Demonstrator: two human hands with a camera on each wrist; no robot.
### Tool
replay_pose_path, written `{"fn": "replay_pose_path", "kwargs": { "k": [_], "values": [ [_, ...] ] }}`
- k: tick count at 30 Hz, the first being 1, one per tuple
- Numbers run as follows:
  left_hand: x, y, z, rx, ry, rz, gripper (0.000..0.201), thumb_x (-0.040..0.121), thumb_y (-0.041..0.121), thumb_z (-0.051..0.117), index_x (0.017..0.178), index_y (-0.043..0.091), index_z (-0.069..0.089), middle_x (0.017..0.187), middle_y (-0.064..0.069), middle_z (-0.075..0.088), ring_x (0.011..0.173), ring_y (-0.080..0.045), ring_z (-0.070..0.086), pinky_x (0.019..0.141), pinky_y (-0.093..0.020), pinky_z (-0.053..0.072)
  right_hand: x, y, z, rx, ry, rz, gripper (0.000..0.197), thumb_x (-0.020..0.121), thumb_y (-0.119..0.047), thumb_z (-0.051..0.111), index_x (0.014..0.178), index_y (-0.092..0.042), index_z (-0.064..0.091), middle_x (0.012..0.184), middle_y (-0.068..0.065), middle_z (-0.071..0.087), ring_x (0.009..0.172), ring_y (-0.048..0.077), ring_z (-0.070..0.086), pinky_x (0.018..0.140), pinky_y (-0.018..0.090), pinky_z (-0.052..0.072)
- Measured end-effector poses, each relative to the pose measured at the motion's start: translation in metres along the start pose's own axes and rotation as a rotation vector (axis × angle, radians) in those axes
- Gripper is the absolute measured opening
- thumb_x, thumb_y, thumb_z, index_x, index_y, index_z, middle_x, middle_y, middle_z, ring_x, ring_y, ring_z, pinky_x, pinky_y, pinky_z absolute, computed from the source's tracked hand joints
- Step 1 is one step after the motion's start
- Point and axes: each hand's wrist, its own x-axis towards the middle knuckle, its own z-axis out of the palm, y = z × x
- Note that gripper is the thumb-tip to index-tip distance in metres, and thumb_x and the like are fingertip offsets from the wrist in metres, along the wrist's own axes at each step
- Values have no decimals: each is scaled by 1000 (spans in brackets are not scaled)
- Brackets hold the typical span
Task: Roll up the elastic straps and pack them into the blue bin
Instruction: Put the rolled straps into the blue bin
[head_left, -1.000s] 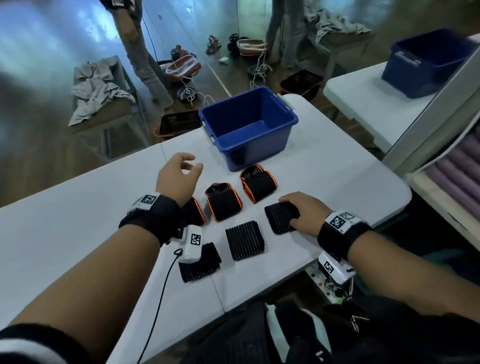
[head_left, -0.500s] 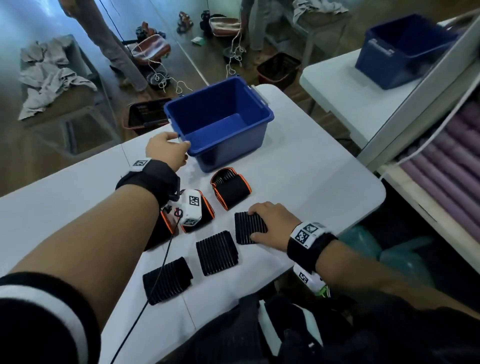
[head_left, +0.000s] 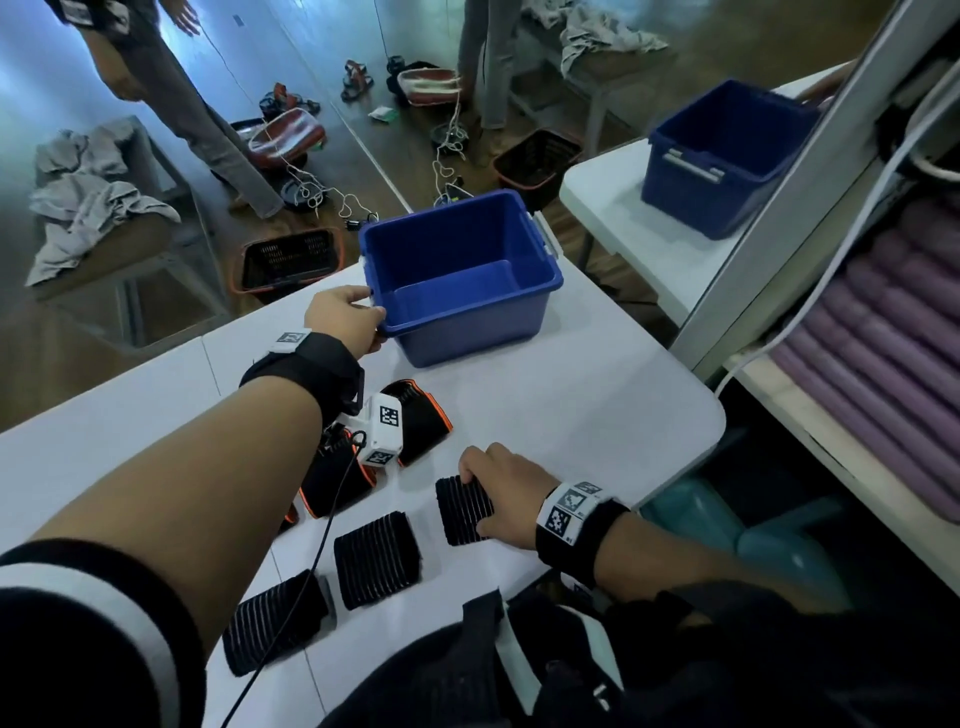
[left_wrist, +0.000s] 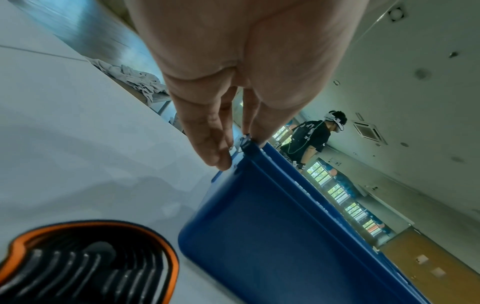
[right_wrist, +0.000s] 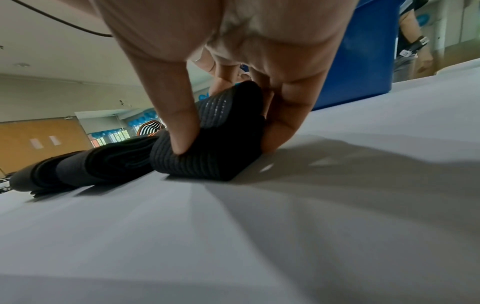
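The empty blue bin (head_left: 535, 283) (left_wrist: 272, 236) stands at the far side of the white table (head_left: 597, 405). My left hand (head_left: 376, 322) (left_wrist: 239, 152) grips its near left rim, thumb on top. My right hand (head_left: 475, 501) (right_wrist: 223, 148) pinches a rolled black strap (head_left: 460, 514) (right_wrist: 207, 152) lying on the table, thumb on one side and fingers on the other. Two more black rolls (head_left: 376, 566) (head_left: 275, 621) lie to its left. Orange-edged rolled straps (head_left: 423, 423) (head_left: 332, 480) (left_wrist: 85, 265) sit under my left wrist, partly hidden.
A second blue bin (head_left: 727, 156) sits on another white table at the right. Purple mats (head_left: 883, 338) fill a shelf at the right. The table's rounded corner (head_left: 717, 415) is close to my right hand. Baskets (head_left: 291, 260), cables and standing people are on the floor beyond.
My left hand has gone forward from above the orange-edged straps to the bin's rim and taken hold of it. My right hand has stayed on the same black roll.
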Motion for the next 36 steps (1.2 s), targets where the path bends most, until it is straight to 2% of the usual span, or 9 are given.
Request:
{"fn": "replay_pose_path", "kwargs": {
  "k": [10, 13, 16, 19, 21, 25, 29, 32, 36],
  "values": [
    [-9, 11, 14, 39, -57, 59, 40, 95, 3, 60, 135, 9, 60, 82, -6, 67, 67, -26, 67, 68, -37, 62, -10, 14, -28, 288, -128, 93, 48, 78, -28, 77, 101, -34, 36, 89, 3, 64, 65, 22, 63, 58, 43, 58],
    [-17, 13, 17, 31, -99, 60, 40, 93, 2, 64, 133, 7, 61, 80, -3, 66, 70, -28, 68, 65, -37, 63, -23, 18, -59, 527, 10, 104, 39, 73, -30, 73, 94, -36, 42, 91, 12, 69, 71, 34, 69, 63, 54, 58],
    [-31, 15, 22, 9, -165, 71, 41, 91, 1, 68, 131, 5, 62, 79, -6, 67, 71, -32, 69, 71, -45, 63, -33, 20, -106, 666, 164, 79, 30, 69, -28, 68, 87, -34, 45, 95, 14, 69, 72, 17, 64, 72, 50, 54],
    [-46, 15, 28, 7, -225, 94, 39, 90, 1, 68, 128, 6, 63, 81, -8, 68, 71, -33, 69, 73, -48, 63, -34, 18, -158, 631, 229, 20, 32, 70, -28, 72, 86, -32, 44, 92, 2, 67, 73, 1, 58, 68, 34, 49],
    [-57, 14, 32, 19, -255, 111, 37, 88, 2, 69, 125, 9, 65, 85, -9, 68, 66, -30, 69, 66, -41, 63, -22, 21, -186, 592, 215, 1, 36, 76, -13, 76, 90, -25, 45, 91, 4, 70, 70, 6, 62, 62, 32, 52],
    [-75, 8, 38, 43, -302, 121, 34, 85, 4, 71, 117, 15, 69, 92, -9, 67, 62, -21, 66, 59, -36, 62, 23, 39, -217, 294, 135, 53, 50, 70, -9, 82, 102, -28, 48, 101, 10, 67, 81, 19, 63, 73, 37, 52],
    [-93, 0, 41, 75, -317, 124, 32, 81, 14, 71, 104, 37, 69, 96, -2, 69, 69, -27, 73, 65, -46, 63, 68, 45, -212, -29, -88, 174, 47, 68, -12, 82, 106, -22, 57, 90, 0, 67, 72, 19, 63, 69, 35, 53],
    [-102, -3, 42, 87, -311, 106, 31, 84, 15, 70, 109, 34, 66, 99, 1, 67, 67, -26, 74, 63, -44, 63, 93, 43, -199, -43, -268, 220, 31, 71, -5, 81, 100, -8, 69, 79, 8, 72, 56, 19, 63, 55, 32, 54],
    [-106, -4, 42, 49, -293, 69, 36, 85, 13, 69, 118, 27, 69, 100, 0, 65, 60, -26, 71, 63, -46, 63, 119, 40, -175, -169, -369, 254, 38, 72, -16, 85, 104, -2, 71, 84, 8, 69, 65, 19, 59, 46, 25, 47]
  ]
}}
